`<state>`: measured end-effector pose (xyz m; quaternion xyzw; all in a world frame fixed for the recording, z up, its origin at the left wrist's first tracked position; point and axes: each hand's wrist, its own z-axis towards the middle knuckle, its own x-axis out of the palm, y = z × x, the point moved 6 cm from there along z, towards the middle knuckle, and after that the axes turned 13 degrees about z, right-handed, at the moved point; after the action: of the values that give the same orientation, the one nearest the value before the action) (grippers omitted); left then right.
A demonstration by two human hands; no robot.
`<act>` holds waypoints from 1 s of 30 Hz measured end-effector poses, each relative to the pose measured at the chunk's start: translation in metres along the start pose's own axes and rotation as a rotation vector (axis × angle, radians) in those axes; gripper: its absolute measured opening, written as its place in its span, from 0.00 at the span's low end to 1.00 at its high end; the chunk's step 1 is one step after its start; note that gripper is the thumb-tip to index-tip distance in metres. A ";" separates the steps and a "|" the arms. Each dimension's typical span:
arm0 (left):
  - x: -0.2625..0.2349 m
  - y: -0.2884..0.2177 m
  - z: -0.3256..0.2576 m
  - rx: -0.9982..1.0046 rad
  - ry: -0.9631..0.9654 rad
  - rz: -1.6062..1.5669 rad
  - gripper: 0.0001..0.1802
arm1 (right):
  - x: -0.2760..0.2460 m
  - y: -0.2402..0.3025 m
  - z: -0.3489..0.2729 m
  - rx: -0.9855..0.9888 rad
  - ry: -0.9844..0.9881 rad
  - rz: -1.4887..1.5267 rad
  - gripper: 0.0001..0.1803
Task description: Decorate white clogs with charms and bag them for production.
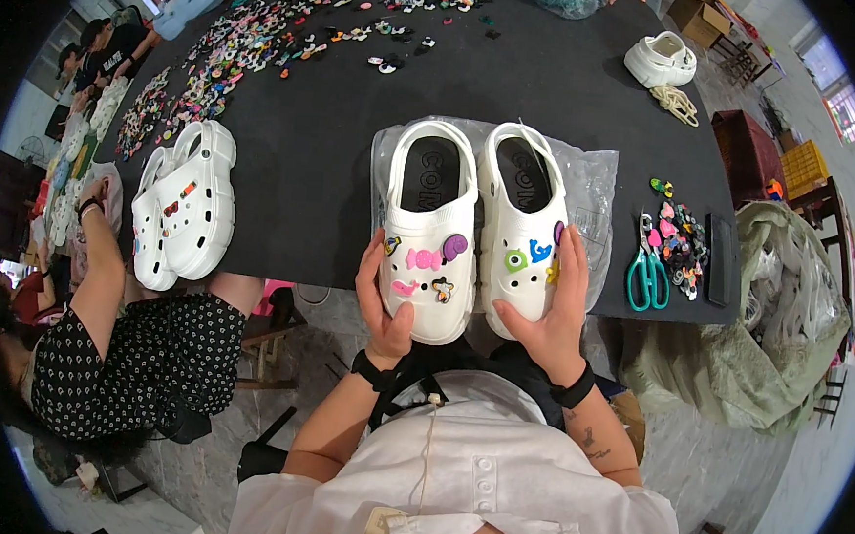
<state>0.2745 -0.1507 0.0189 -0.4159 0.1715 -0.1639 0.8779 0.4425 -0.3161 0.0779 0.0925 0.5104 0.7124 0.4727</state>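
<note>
White foam clogs sat side by side under my hands at the near edge of the counter (336,154), toes toward me. My left hand (383,308) gripped the left clog (429,238) along its outer side, fingers up the wall and thumb curled over the toe. My right hand (554,309) clasped the right clog (521,229) the same way, fingers lying up its outer edge, thumb across the front.

I could see that both clogs had thick soles, dark footbeds and heel straps flipped back. The left one carried a pink sweet-shaped charm, a purple round one, a pink lips shape and a small dark one. The right one bore a green one-eyed face, a blue shape and a yellow bit beside my fingers.

Under the pair lay a clear plastic bag (598,194). To the right were teal scissors (647,271), a small heap of loose charms (682,239) and a flat black bar (720,257). To the left another pair of white clogs (185,203) rested on the counter's edge, by a seated person in a dotted dark dress (137,367). Farther back, many coloured charms (225,59) were spread over the black top, and one more white clog (661,58) stood at the far right.
</note>
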 end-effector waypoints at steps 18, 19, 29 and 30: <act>-0.003 -0.005 0.008 -0.092 0.065 -0.051 0.40 | -0.029 0.013 0.009 0.225 0.103 0.185 0.47; -0.003 -0.004 0.009 -0.110 0.076 -0.054 0.40 | -0.032 0.014 0.008 0.195 0.092 0.132 0.42; -0.004 -0.010 0.012 -0.158 0.140 0.015 0.42 | -0.026 0.037 0.019 0.163 0.140 -0.002 0.23; -0.005 -0.014 0.012 -0.158 0.139 0.017 0.42 | -0.020 0.045 0.024 0.123 0.219 -0.066 0.21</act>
<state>0.2730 -0.1489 0.0377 -0.4700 0.2478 -0.1709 0.8298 0.4423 -0.3175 0.1329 0.0259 0.6044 0.6697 0.4307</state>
